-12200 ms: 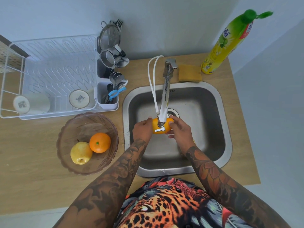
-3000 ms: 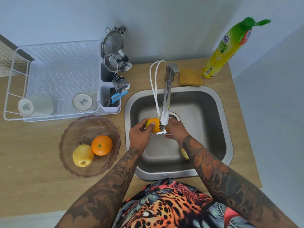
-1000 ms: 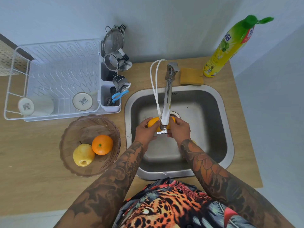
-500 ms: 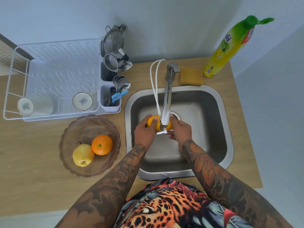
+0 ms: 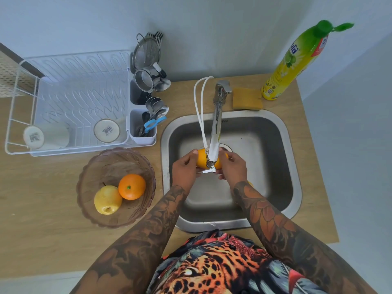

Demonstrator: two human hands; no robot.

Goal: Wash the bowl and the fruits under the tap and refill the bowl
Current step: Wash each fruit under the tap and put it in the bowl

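Orange-yellow and smooth-skinned, the fruit [image 5: 201, 159] sits between both hands under the spout end of the tap [image 5: 214, 143], over the steel sink [image 5: 294, 166]. Only the head camera shows it. The left hand [image 5: 185, 169] cups its left end with fingers curled over the top; the right hand [image 5: 233, 166] wraps the right end, so both hands are closed on it. Its long axis runs roughly left to right across the sink, ends pointing toward each palm, with the spout crossing its middle. Whether water runs I cannot tell.

Judging by its look, the fruit is firm, fairly light, and likely slick when wet, so a cupped hold at both ends should suit it better than a fingertip pinch.

On the wooden counter [image 5: 42, 209] to the left, the ribbed translucent bowl [image 5: 89, 172] holds an orange [image 5: 132, 187] and a yellow pear-like fruit [image 5: 107, 200], touching each other. The bowl looks rigid, possibly brittle; its rim seems the place to grip. A sliver of another yellow fruit [image 5: 250, 184] peeks beside the right wrist.
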